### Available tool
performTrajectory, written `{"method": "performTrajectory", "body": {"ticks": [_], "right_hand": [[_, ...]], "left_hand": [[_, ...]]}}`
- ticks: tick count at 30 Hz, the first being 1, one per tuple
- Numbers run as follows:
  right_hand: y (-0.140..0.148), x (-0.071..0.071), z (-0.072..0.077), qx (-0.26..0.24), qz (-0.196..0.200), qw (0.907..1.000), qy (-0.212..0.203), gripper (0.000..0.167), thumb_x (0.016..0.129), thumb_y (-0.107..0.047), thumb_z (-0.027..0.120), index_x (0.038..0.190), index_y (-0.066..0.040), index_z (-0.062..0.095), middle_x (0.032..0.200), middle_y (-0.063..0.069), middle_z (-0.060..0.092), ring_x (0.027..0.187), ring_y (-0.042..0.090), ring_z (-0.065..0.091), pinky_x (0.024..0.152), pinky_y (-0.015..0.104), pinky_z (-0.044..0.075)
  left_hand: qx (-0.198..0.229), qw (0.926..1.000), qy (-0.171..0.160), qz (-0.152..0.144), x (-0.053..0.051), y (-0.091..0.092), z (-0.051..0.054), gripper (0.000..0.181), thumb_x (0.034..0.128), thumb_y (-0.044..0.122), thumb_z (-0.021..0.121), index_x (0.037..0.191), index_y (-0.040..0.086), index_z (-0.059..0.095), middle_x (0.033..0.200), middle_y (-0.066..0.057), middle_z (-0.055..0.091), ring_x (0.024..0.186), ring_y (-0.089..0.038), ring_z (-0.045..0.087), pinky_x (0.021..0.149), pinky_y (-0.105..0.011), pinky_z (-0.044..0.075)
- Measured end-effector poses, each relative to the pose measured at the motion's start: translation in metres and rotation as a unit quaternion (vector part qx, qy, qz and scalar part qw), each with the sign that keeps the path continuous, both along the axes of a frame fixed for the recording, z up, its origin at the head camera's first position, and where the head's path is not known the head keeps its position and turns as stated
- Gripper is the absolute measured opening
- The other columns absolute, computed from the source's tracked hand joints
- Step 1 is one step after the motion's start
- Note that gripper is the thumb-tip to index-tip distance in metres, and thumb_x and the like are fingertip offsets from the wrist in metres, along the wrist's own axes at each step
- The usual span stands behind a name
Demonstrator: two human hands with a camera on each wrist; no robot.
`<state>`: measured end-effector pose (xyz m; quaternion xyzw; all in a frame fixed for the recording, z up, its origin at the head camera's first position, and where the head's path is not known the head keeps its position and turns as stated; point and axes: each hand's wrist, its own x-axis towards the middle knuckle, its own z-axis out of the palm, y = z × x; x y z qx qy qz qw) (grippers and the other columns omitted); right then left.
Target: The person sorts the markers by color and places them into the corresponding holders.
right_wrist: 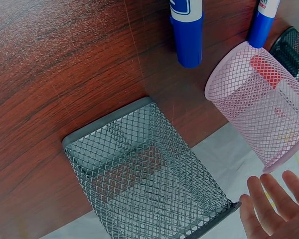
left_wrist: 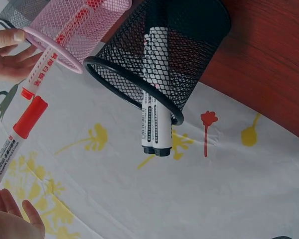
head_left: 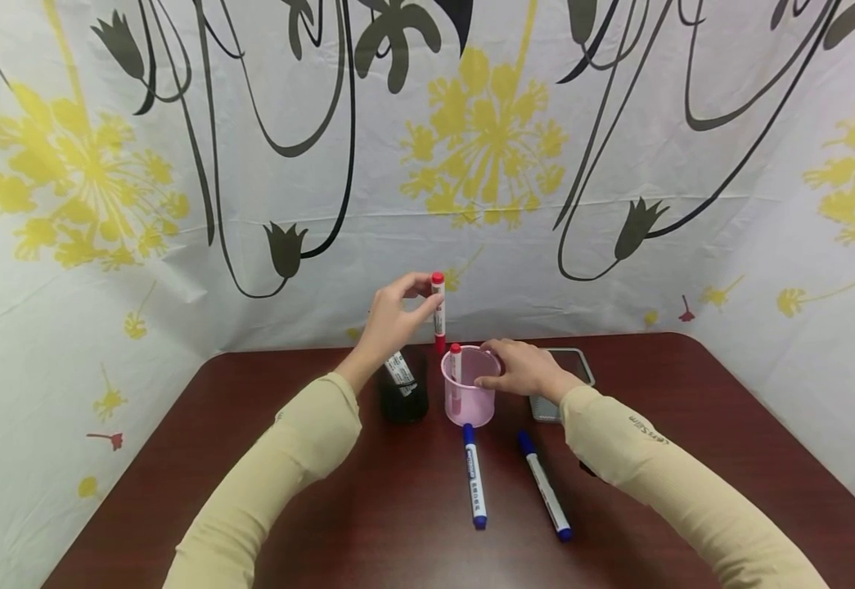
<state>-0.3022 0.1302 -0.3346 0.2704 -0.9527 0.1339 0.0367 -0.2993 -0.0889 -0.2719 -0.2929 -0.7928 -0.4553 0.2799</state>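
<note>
Left fingers on my feed pinch a white red-capped marker (head_left: 440, 325) upright by the rim of a round pink mesh cup (head_left: 477, 406); left hand (head_left: 392, 317), that is. Right hand (head_left: 526, 366) grips the rim. Inside stands another red-capped marker (head_left: 456, 365); the round black mesh cup (head_left: 403, 409) holds two black-capped white markers (left_wrist: 163, 127). I'd say half done: two blue-capped white markers (head_left: 474, 478) lie loose on the dark-red wood table (head_left: 390, 507), near a grey mesh box (right_wrist: 189, 159).
</note>
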Motion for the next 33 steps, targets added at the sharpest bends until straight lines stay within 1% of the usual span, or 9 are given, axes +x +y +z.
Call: {"method": "performTrajectory", "body": {"ticks": [4,8,14,21,24,28,31,33], "right_hand": [[0.000,-0.001,-0.001,0.002,0.002,1.0000,0.002,0.062,0.075,-0.047,0.065,0.119,-0.005,0.051,0.106,0.011,0.056,0.090,0.025,0.055,0.072,0.044,0.045],[0.001,-0.002,-0.001,0.003,0.003,1.0000,0.003,0.063,0.075,-0.047,0.064,0.119,-0.005,0.051,0.106,0.011,0.056,0.090,0.024,0.055,0.071,0.044,0.045],[0.000,-0.003,-0.001,0.000,0.004,1.0000,0.003,0.063,0.074,-0.047,0.065,0.119,-0.005,0.051,0.105,0.010,0.057,0.088,0.023,0.056,0.070,0.042,0.045],[0.000,-0.003,-0.002,-0.001,0.003,1.0000,0.000,0.062,0.074,-0.047,0.065,0.119,-0.005,0.051,0.104,0.010,0.057,0.087,0.022,0.055,0.071,0.042,0.046],[0.000,-0.003,-0.002,-0.003,0.004,1.0000,0.000,0.062,0.074,-0.047,0.065,0.118,-0.005,0.051,0.102,0.010,0.057,0.086,0.022,0.055,0.070,0.041,0.046],[0.001,-0.003,-0.002,-0.006,0.005,1.0000,0.000,0.062,0.074,-0.047,0.065,0.117,-0.005,0.052,0.101,0.010,0.057,0.084,0.022,0.056,0.069,0.041,0.046],[0.001,-0.003,-0.002,-0.007,0.006,1.0000,0.001,0.062,0.074,-0.047,0.065,0.117,-0.005,0.052,0.101,0.010,0.057,0.084,0.022,0.056,0.069,0.041,0.046],[0.001,-0.003,-0.002,-0.006,0.007,1.0000,0.003,0.062,0.074,-0.047,0.065,0.117,-0.005,0.052,0.102,0.010,0.057,0.084,0.022,0.056,0.068,0.041,0.046]], "left_hand": [[0.005,0.9999,-0.009,0.003,-0.005,0.003,0.002,0.022,0.0817,0.019,0.064,0.099,0.005,0.062,0.087,-0.002,0.063,0.083,-0.010,0.056,0.079,-0.023,0.041],[0.006,0.9999,-0.015,0.002,-0.008,0.007,0.004,0.023,0.0820,0.019,0.064,0.100,0.005,0.062,0.087,-0.003,0.063,0.084,-0.011,0.056,0.079,-0.023,0.041],[0.009,0.9998,-0.019,0.000,-0.012,0.014,0.005,0.022,0.0817,0.016,0.064,0.100,0.003,0.062,0.088,-0.004,0.063,0.082,-0.012,0.056,0.079,-0.030,0.043],[0.002,0.9997,-0.023,0.005,-0.017,0.020,0.004,0.023,0.0818,0.016,0.064,0.100,0.002,0.062,0.088,-0.006,0.064,0.082,-0.013,0.057,0.079,-0.031,0.043],[-0.002,0.9996,-0.026,0.005,-0.019,0.023,0.003,0.023,0.0821,0.017,0.064,0.100,0.002,0.062,0.088,-0.006,0.064,0.082,-0.013,0.057,0.079,-0.034,0.043],[-0.016,0.9992,-0.033,0.015,-0.021,0.026,0.001,0.023,0.0829,0.019,0.063,0.101,0.004,0.061,0.088,-0.004,0.063,0.083,-0.012,0.056,0.080,-0.030,0.042],[-0.016,0.9989,-0.042,0.014,-0.022,0.028,-0.001,0.023,0.0831,0.020,0.062,0.101,0.005,0.062,0.088,-0.002,0.063,0.083,-0.011,0.056,0.079,-0.028,0.042],[-0.012,0.9987,-0.048,0.008,-0.022,0.029,-0.003,0.022,0.0830,0.019,0.063,0.100,0.006,0.062,0.087,-0.002,0.063,0.083,-0.010,0.056,0.079,-0.026,0.041]]}}
